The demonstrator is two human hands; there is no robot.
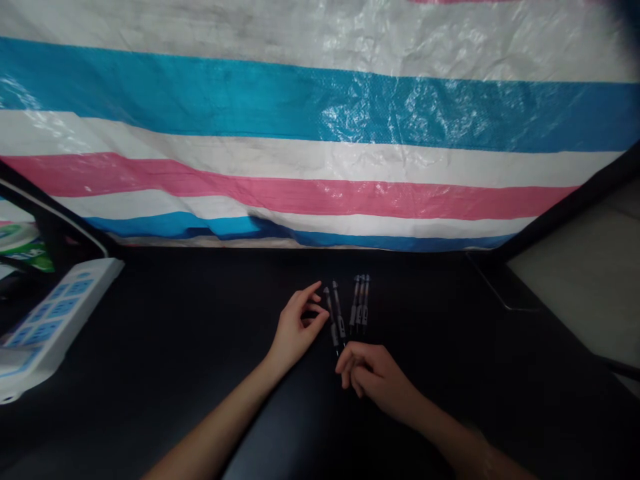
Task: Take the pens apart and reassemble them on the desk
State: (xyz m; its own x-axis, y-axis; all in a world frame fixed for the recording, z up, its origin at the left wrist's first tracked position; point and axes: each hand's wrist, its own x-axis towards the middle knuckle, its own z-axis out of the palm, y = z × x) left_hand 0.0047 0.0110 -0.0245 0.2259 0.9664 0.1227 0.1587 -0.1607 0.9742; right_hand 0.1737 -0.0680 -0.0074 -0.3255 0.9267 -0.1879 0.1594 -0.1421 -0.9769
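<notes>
Two dark pens (341,319) lie side by side on the black tabletop, slightly tilted from each other, pointed ends toward me. My left hand (299,323) is just left of this pair, with its fingers apart and its thumb tip close to the left pen (330,317); whether it touches is unclear. Below the pair's near ends, my right hand (373,375) hovers or rests with loosely curled fingers, nothing visible in them. To the right of the pair, a group of three similar pens (359,305) lies close together, roughly parallel.
A white power strip (95,273) with blue socket faces runs along the left side, near a green package (30,253). A striped plastic sheet (320,160) hangs behind the black table (200,287). Dark frame posts stand on both sides.
</notes>
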